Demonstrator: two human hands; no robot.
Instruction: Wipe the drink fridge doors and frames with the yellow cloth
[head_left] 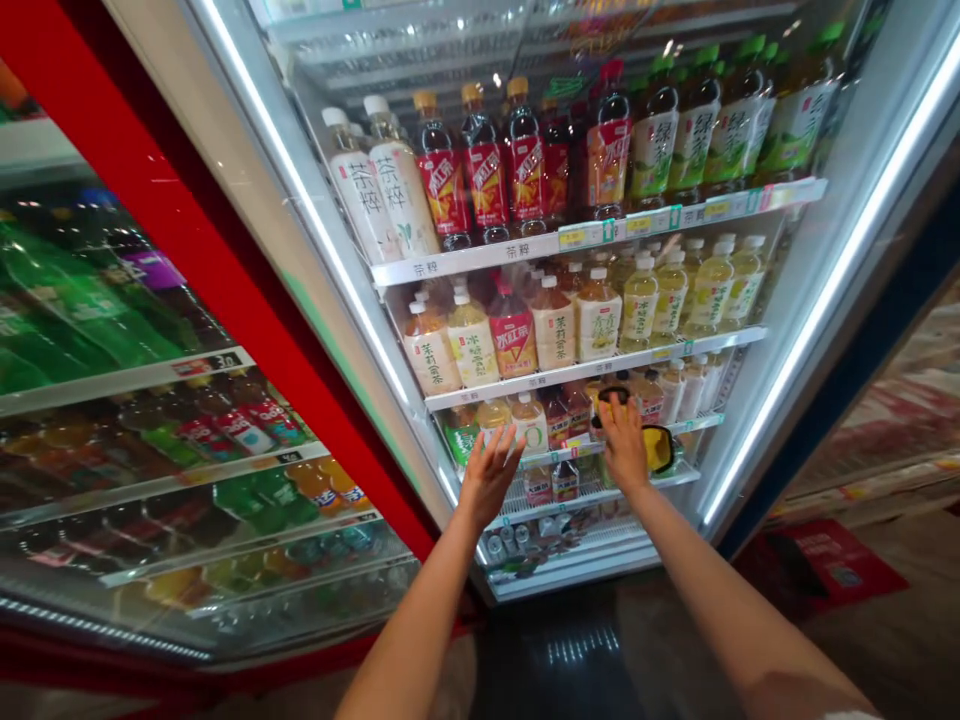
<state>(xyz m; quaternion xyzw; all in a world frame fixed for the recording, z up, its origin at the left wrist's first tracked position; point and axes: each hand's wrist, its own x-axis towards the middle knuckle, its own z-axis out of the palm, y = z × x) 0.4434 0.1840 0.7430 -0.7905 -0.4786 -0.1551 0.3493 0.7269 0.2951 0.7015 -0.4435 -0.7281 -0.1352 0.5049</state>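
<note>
My left hand is stretched toward the third shelf of a lit drinks cooler, fingers spread, holding nothing. It is in front of a clear bottle with a pale label, and I cannot tell whether it touches it. My right hand is at the same shelf, its fingers closed around what looks like black-framed glasses with yellow lenses. The hand hides the middle of them. Small dark bottles stand between my hands. Above sits a shelf of tea bottles.
The top shelf carries red-labelled bottles and green-labelled bottles. Bright light strips run down both sides of the cooler. On the left is a red-framed cooler with soft drinks. A red mat lies on the floor at right.
</note>
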